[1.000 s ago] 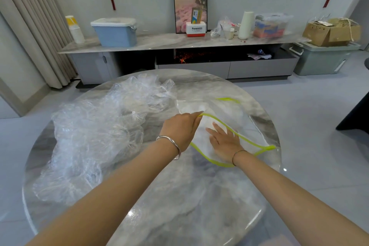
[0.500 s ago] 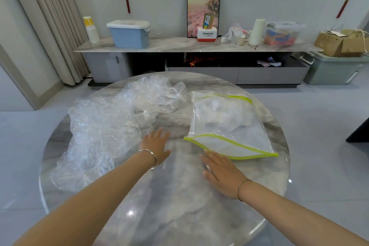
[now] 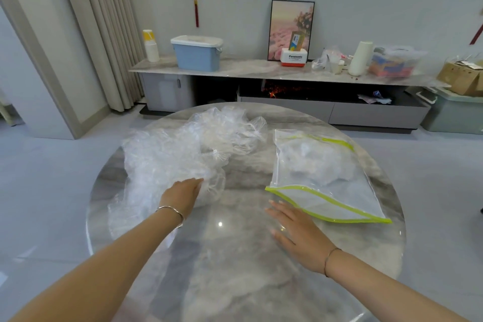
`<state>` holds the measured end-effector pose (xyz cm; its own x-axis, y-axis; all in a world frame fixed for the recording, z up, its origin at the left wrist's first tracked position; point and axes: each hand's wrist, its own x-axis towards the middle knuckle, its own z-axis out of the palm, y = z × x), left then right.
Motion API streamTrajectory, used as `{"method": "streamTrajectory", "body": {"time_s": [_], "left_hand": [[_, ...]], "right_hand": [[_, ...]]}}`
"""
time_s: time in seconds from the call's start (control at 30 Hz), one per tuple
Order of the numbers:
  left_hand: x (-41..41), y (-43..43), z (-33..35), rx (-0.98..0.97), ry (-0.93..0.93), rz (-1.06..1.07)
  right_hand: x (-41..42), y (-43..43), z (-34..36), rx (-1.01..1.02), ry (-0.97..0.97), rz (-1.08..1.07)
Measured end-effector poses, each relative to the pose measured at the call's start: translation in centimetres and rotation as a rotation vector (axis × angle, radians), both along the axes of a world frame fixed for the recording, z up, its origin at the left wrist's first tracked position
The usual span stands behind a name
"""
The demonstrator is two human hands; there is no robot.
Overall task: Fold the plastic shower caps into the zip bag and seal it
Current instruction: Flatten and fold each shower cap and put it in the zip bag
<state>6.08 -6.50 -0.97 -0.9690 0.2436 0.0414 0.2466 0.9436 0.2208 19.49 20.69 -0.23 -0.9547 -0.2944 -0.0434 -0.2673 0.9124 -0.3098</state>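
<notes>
A heap of clear, crumpled plastic shower caps (image 3: 177, 159) covers the left half of the round marble table (image 3: 235, 269). My left hand (image 3: 183, 193) reaches into the heap's near right edge, its fingertips touching the plastic. A clear zip bag with a yellow-green zip strip (image 3: 321, 180) lies on the right of the table, its mouth gaping toward me, with a white wad of caps inside near its far end. My right hand (image 3: 295, 230) rests flat on the table, fingers straight, just left of the bag's mouth and apart from it.
Behind the table runs a low marble-topped cabinet (image 3: 261, 73) with a blue bin (image 3: 197, 53), stacked cups, a framed picture, a white roll and a clear storage box. A curtain hangs at the left. Grey floor surrounds the table.
Both hands have come out of the zip bag, leaving a wad of caps inside. My left hand swung left to the heap of caps; my right hand settled flat on the table.
</notes>
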Motion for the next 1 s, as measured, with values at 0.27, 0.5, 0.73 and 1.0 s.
{"method": "streamTrajectory", "body": {"time_s": [0.27, 0.5, 0.73, 1.0], "left_hand": [[5.9, 3.6, 0.6, 0.15, -0.081, -0.572], [6.6, 2.2, -1.9, -0.337, -0.117, -0.711], [7.1, 1.2, -1.0, -0.184, -0.198, -0.52], [6.6, 1.3, 0.0, -0.236, -0.148, -0.418]], "right_hand": [[0.0, -1.4, 0.4, -0.112, 0.187, 0.025], [-0.2, -1.0, -2.3, 0.08, 0.04, 0.025], [-1.6, -2.4, -2.6, -0.17, -0.047, -0.123], [-1.1, -2.2, -0.9, -0.31, 0.047, -0.173]]}}
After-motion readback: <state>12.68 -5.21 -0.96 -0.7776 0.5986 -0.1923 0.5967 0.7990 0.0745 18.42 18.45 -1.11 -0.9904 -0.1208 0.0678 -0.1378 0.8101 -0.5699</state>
